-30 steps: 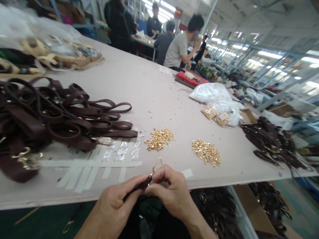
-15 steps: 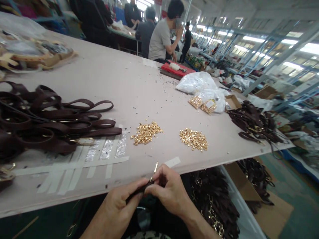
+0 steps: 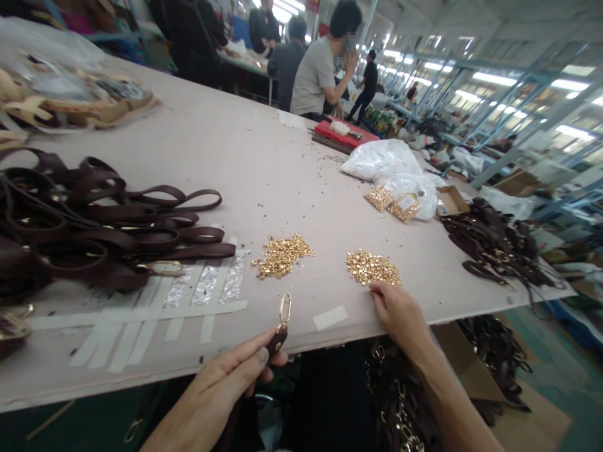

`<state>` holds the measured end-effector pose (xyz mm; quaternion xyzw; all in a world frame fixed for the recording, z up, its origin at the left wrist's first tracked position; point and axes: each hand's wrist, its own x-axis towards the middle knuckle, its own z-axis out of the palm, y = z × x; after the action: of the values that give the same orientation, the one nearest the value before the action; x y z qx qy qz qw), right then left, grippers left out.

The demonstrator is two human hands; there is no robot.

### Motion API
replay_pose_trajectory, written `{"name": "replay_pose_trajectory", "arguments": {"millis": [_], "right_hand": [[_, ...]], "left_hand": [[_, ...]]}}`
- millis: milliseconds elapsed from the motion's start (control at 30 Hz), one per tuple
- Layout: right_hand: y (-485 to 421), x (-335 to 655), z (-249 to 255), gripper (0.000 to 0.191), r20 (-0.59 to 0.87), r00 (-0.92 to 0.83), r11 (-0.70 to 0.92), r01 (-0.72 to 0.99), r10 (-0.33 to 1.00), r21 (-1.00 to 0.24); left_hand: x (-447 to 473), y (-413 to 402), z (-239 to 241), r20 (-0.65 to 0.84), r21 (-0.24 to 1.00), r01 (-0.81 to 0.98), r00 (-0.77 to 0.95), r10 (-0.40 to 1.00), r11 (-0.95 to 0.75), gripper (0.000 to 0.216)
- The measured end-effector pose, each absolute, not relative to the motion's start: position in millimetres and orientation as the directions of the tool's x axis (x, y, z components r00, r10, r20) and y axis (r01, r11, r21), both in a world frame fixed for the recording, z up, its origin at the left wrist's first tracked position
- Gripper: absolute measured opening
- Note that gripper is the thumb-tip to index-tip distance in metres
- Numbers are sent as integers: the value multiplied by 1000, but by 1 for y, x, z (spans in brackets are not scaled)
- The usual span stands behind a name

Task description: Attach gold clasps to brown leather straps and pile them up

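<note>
Your bench carries dark straps left and right, two piles of gold pieces between, and plastic bags farther off.

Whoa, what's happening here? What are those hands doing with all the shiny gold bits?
A person is working at a table. Their left hand holds the end of a dark brown strap, with a gold clip sticking up from it. Their right hand is at the near edge of the right-hand pile of small gold pieces. Another gold pile sits to its left, and a heap of brown straps lies farther left.
</note>
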<state>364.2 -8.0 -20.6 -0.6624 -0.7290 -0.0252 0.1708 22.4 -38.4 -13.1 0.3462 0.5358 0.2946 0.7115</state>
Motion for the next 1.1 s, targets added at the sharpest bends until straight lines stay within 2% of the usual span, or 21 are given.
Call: {"name": "replay_pose_trajectory", "arguments": {"millis": [200,333,433,500,600,667,733,800,933,1100], "right_hand": [[-8,364,-22,18,246,-214,225,974,946,-19],[-2,374,-29,17,273,-272,257,962,923,90],[1,368,-29,17,338,-157,184,982,928,-48],[-3,350,-25,15,348,-13,112,958,937,-265],[-15,302,-20,12,280,119,106,735,953,-670],[-23,265,-19,10,252,96,161,546,963,-822],[-28,232,-20,9,280,32,236,451,959,-861],[-30,210,-21,12,347,-26,323,437,937,-840],[-28,194,-17,18,452,-78,427,500,889,-754],[-30,188,-9,17,540,-112,502,562,834,-658]], "left_hand": [[27,-30,10,-514,787,-196,315,798,585,35],[34,-21,17,-462,810,-218,335,821,545,27],[37,-15,12,-448,832,-203,304,841,517,23],[39,-12,8,-430,850,-198,273,860,488,22],[41,-10,3,-401,876,-184,235,885,446,20],[41,-9,0,-364,903,-157,212,907,399,19],[41,-10,-2,-320,928,-130,206,925,350,17],[39,-11,-3,-280,938,-146,221,934,315,14],[37,-16,-2,-252,926,-220,239,938,305,14],[33,-19,-2,-219,967,-89,199,955,241,16]]}}
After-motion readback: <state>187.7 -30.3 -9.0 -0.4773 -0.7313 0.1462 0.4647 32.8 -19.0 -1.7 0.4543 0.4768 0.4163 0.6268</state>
